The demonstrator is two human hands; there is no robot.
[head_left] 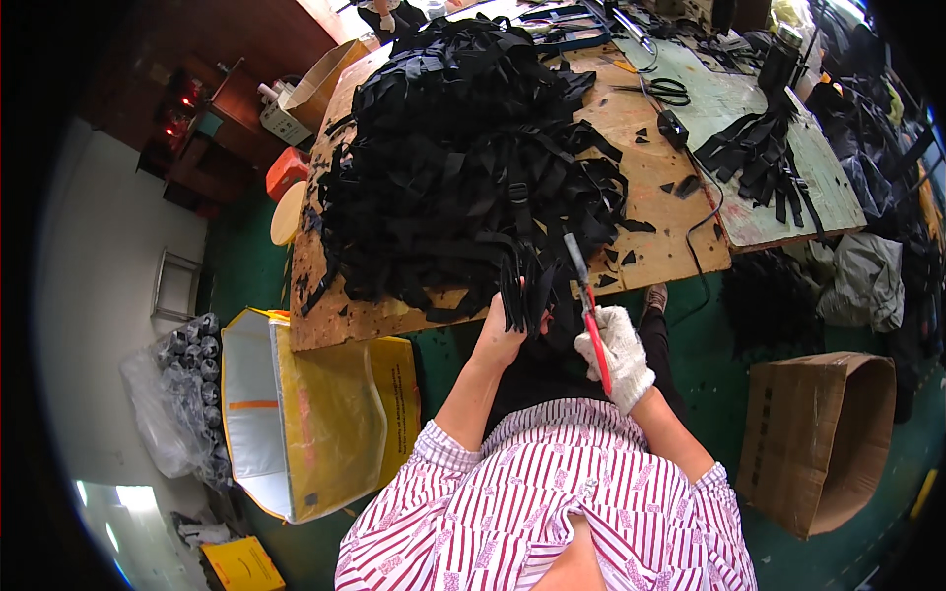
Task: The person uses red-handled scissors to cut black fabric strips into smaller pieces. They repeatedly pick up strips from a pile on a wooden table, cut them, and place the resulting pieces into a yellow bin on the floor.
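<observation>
At the near edge of the table, my bare left hand is closed around a bundle of black webbing straps, whose ends stick up and hang over the fingers. To the right, my right hand wears a white knitted glove. It grips a red-handled tool with a long, narrow grey metal end pointing up and away; its exact kind does not show. The metal end is close to the straps. A large heap of black straps, some with plastic buckles, lies on the wooden table just beyond my hands.
Black-handled scissors, a corded black box and more straps lie at the right. A yellow bag stands at lower left, a cardboard box at lower right. Another person's gloved hand shows at the far edge.
</observation>
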